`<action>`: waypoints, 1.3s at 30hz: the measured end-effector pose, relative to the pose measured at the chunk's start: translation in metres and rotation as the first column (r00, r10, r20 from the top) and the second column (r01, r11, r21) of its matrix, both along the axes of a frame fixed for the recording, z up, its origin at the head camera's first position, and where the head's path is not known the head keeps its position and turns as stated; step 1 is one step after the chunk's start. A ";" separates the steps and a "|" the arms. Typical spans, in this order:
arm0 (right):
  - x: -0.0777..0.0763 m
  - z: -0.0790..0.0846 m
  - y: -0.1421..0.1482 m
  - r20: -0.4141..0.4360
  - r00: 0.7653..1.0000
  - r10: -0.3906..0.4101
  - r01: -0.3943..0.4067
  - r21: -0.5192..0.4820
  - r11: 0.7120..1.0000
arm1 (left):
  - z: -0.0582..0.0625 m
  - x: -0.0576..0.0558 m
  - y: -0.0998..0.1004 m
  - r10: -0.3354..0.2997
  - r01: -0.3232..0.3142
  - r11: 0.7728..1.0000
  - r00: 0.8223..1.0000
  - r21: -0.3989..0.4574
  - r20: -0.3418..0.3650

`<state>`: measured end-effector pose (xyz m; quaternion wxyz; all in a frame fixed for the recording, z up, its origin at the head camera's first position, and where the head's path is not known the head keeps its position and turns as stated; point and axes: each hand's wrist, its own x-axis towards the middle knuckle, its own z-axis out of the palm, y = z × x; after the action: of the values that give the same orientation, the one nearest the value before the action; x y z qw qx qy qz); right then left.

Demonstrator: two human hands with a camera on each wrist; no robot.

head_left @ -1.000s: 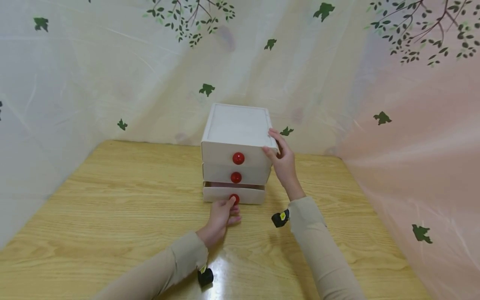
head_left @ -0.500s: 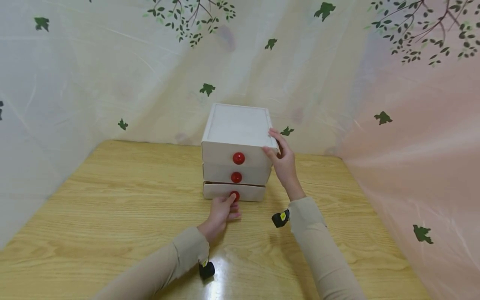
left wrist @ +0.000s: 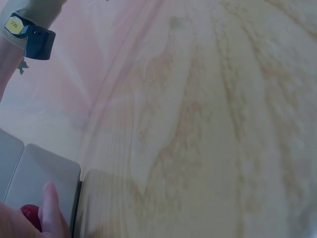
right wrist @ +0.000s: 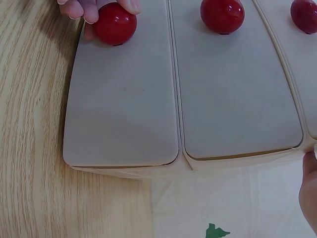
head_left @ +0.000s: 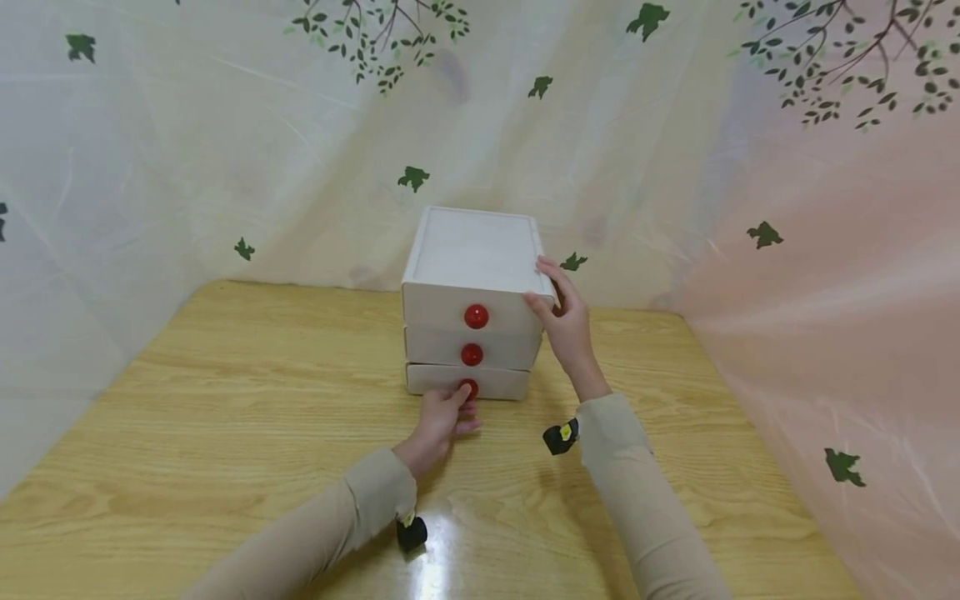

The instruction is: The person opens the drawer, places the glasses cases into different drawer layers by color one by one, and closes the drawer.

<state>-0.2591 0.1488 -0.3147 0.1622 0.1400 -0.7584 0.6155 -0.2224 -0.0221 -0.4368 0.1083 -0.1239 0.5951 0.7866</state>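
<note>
A white drawer cabinet (head_left: 476, 246) with three stacked drawers stands on the wooden table, each drawer fitted with a round red knob. Thumb and fingers of my left hand (head_left: 435, 423) pinch the red knob (right wrist: 116, 26) of the bottom drawer (head_left: 502, 383). That drawer's front sits nearly level with the others in the right wrist view. At the cabinet's front right top corner, my right hand (head_left: 567, 329) holds the edge, thumb at the front and fingers along the top side. The middle knob (head_left: 472, 354) and top knob (head_left: 476, 317) are untouched.
The wooden table (head_left: 262, 433) extends to both sides and in front of the cabinet. Behind it hangs a pale curtain (head_left: 315, 167) printed with leaves, turning pinkish on the right. A small black camera (head_left: 561, 437) sits at my right wrist.
My left hand has moved forward, pushing the bottom drawer inward, so the dark gap above its front has closed up. The right hand stays at the corner.
</note>
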 end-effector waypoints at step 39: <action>0.002 0.003 0.001 0.008 1.000 -0.003 0.003 0.053 0.999 | 0.005 -0.016 -0.026 -0.262 0.257 0.959 0.965 -0.117 -0.027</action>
<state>-0.2573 0.1498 -0.3117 0.1564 0.1404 -0.7754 0.5955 -0.2382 -0.0482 -0.4320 0.1909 -0.0342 0.6516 0.7333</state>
